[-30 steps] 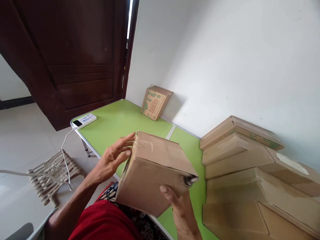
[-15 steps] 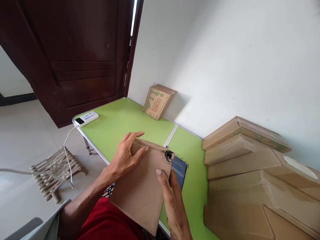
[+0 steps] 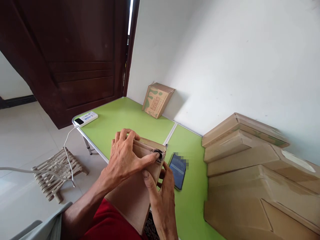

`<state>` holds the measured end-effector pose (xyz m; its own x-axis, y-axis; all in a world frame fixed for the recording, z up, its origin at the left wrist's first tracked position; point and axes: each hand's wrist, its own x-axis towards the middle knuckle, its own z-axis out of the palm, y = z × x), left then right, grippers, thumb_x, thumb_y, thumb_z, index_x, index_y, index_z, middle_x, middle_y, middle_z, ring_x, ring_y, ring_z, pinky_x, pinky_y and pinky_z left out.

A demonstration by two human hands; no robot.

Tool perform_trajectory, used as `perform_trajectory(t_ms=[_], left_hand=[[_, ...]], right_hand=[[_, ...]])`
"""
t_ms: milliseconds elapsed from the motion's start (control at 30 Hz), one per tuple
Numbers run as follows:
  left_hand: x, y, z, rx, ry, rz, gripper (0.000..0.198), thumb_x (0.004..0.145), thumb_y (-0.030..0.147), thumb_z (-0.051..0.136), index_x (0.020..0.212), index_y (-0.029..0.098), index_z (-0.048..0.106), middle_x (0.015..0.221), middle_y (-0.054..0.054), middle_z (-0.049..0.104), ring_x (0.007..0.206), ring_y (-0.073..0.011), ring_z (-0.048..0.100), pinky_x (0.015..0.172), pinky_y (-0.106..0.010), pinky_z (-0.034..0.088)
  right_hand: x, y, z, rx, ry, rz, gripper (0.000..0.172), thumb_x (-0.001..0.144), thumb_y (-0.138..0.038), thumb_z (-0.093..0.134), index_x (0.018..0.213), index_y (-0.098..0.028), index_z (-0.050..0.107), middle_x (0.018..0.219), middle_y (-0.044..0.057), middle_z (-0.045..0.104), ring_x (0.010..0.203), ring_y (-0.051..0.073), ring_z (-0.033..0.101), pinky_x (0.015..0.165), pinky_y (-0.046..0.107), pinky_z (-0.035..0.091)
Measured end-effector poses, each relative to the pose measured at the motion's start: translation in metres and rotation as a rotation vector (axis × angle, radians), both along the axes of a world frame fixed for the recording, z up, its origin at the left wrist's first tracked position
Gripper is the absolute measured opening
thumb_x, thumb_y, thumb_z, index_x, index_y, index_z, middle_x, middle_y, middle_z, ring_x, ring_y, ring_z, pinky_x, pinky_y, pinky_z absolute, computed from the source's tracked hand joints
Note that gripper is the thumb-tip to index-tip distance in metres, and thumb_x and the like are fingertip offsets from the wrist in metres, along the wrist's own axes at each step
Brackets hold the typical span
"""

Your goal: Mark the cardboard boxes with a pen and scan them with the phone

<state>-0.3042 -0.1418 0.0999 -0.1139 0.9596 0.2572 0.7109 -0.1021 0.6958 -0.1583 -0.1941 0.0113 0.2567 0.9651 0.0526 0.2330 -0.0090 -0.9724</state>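
Between my two hands is a brown cardboard box, tilted above my lap at the table's near edge. A black, ragged patch marks its far right corner. My left hand grips the far edge, fingers over the top side and thumb pressed on the black patch. On the right side of the box, my right hand holds on with its thumb along the near face; its other fingers are partly hidden behind the edge. A dark phone lies on the green table just right of my right hand.
Several cardboard boxes are stacked on the right. A printed carton leans by the wall at the back. A white device with a cable sits at the table's left corner. A woven stool stands on the floor.
The box has shifted left, and my right hand with it, uncovering the phone. My left thumb has slid right across the box onto the black corner patch.
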Motion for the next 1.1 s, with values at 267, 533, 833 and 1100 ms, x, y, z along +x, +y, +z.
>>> perform_trajectory(t_ms=[267,533,833,1100], left_hand=[[-0.002,-0.019,-0.026,0.05,0.097,-0.039,0.043,0.073,0.047,0.083,0.099,0.024,0.057,0.118,-0.009,0.061,0.109,-0.034,0.052,0.096,-0.051,0.046],[-0.006,-0.017,-0.038,-0.039,0.095,-0.029,0.04,0.074,0.046,0.083,0.098,0.023,0.061,0.12,-0.01,0.063,0.11,-0.0346,0.053,0.098,-0.052,0.046],[-0.012,0.008,-0.06,-0.158,-0.276,-0.374,0.041,0.085,0.052,0.077,0.112,0.021,0.07,0.113,-0.01,0.075,0.107,-0.0304,0.069,0.098,-0.044,0.051],[-0.036,0.015,-0.083,-0.529,-0.728,-0.445,0.062,0.085,0.06,0.073,0.138,0.028,0.069,0.136,-0.011,0.072,0.119,-0.0364,0.069,0.095,-0.046,0.056]], right_hand=[[-0.004,0.004,0.011,-0.124,0.268,-0.005,0.079,0.089,-0.077,0.065,0.148,-0.026,0.054,0.146,0.011,0.063,0.141,0.033,0.054,0.113,0.045,0.047],[0.006,0.017,-0.003,-0.13,0.12,0.033,0.073,0.086,-0.073,0.066,0.138,-0.022,0.066,0.13,0.011,0.073,0.121,0.033,0.066,0.095,0.04,0.058],[0.053,0.033,-0.013,-0.178,0.177,0.127,0.06,0.088,-0.069,0.062,0.119,-0.019,0.076,0.119,0.011,0.077,0.11,0.033,0.068,0.09,0.04,0.055],[0.036,0.015,-0.031,-0.212,0.267,0.165,0.056,0.096,-0.069,0.058,0.123,-0.023,0.073,0.129,0.008,0.075,0.117,0.03,0.066,0.099,0.041,0.051]])
